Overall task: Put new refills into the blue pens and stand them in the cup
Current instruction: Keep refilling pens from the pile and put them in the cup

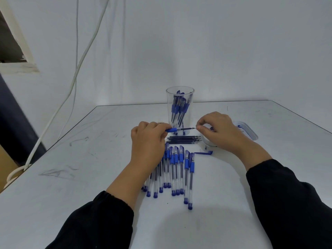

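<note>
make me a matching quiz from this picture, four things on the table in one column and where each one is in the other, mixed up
Things:
1. clear cup
2. loose refills
3. row of capped pens
4. pen cap

Places:
A. lying alone, right of the pen row
B. behind both hands, holding pens
C. nearest the person, between the forearms
D. bundled just in front of the cup

Pairs: 1-B, 2-D, 3-C, 4-A

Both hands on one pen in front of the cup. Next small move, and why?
Probably draw the refill the rest of the way out to the right. The left hand grips the pen by its blue sleeve, the right hand pinches the refill's tip end, and much of the refill already shows outside the barrel. Loose refills lie just below, in front of the cup.
</note>
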### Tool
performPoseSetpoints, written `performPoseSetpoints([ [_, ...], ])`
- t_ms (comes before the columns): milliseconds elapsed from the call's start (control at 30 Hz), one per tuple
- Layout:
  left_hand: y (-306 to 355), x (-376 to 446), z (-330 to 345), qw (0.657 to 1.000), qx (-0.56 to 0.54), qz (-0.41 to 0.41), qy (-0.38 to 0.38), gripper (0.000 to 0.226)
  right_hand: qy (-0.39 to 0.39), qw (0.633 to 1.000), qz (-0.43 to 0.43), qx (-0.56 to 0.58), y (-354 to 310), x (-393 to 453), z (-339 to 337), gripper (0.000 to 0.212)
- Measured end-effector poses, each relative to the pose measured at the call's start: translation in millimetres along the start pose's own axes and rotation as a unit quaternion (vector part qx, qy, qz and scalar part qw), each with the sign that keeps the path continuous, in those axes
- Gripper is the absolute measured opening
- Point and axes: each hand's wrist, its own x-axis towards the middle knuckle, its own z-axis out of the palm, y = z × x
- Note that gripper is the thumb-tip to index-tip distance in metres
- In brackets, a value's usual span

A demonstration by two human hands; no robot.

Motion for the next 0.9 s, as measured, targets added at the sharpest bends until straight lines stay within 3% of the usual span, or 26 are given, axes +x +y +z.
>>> performPoseSetpoints([
  [367, 6, -1, 1, 0.999, 0.020, 0.024, -0.025, 0.028, -0.038, 0.999, -0.010, 0.018, -13, 2, 7, 0.023],
  [533, 4, -1, 0, 1.000, 0.015, 0.017, -0.022, 0.029, -0.069, 0.993, 0.075, 0.064, -8, -1, -12, 0.016],
  [667, 4, -2, 2, 0.999, 0.012, 0.023, -0.021, 0.028, -0.163, 0.978, 0.127, -0.040, -3, -5, -24, 0.007],
  [900, 4, -2, 1, 0.999, 0.013, 0.020, -0.026, 0.028, -0.197, 0.967, 0.151, -0.055, -5, -1, -14, 0.008],
])
